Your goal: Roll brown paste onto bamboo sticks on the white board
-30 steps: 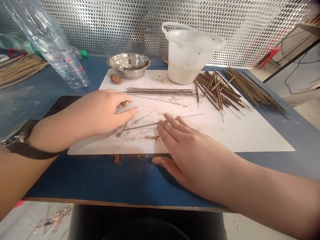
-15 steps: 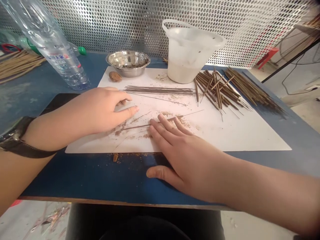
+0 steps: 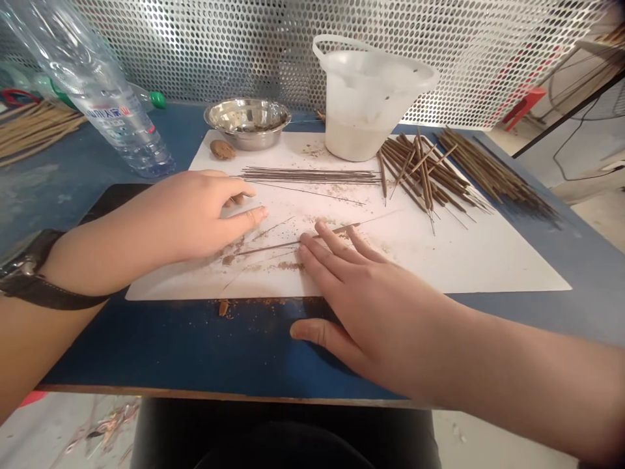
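Observation:
My right hand (image 3: 371, 306) lies flat, palm down and open. Its stretched fingers press a thin stick (image 3: 288, 245), partly coated in brown paste, onto the white sheet (image 3: 488, 254). Brown powder and crumbs (image 3: 288, 266) are scattered around the fingertips. My left hand (image 3: 190, 212) rests palm down on the sheet's left part. Its fingers are curled with the thumb reaching toward the stick's left end, and what they cover is hidden. A dark watch (image 3: 34, 280) sits on that wrist.
Bare thin sticks (image 3: 312, 176) lie in a row behind the hands, coated sticks (image 3: 424, 176) in piles at right. A white plastic bucket (image 3: 371, 98), a steel bowl (image 3: 248, 120), a brown lump (image 3: 223, 149) and a tilted water bottle (image 3: 107, 98) stand at the back. More sticks (image 3: 34, 127) lie at far left.
My right hand slid a little left along the stick, then back forward and right, fingers staying flat on it. My left hand has hardly moved.

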A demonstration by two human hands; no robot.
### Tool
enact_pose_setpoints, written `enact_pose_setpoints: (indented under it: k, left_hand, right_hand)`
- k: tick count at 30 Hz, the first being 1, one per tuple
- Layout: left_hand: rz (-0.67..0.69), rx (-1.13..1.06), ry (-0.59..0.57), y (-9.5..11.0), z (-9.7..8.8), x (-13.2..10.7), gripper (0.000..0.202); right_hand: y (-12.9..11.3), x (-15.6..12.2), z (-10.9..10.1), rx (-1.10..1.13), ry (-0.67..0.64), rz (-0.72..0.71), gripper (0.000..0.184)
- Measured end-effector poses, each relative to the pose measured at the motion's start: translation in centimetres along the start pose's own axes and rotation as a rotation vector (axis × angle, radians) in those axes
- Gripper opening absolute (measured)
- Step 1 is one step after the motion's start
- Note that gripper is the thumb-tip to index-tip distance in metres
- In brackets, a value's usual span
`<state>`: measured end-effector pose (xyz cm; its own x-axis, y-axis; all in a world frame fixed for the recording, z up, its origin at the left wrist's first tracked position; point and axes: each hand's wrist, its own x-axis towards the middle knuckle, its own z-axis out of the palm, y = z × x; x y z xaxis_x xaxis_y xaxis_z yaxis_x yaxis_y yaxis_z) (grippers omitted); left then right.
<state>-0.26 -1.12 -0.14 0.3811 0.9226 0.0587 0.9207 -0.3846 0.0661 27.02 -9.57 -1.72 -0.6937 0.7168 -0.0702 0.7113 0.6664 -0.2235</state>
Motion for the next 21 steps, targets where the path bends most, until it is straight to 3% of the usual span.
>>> enact_pose_setpoints:
  k: [6,21]
  left_hand:
    - [-0.02,0.01,0.005,0.0,0.1,0.2,0.069]
    - [-0.077,0.029,-0.005,-0.4,0.3,0.6,0.081]
  right_hand:
    - [0.9,1.2,0.0,-0.019,0.024,0.01,0.094]
    - [0.8,0.4,0.3,-0.059,0.054,-0.002,0.105]
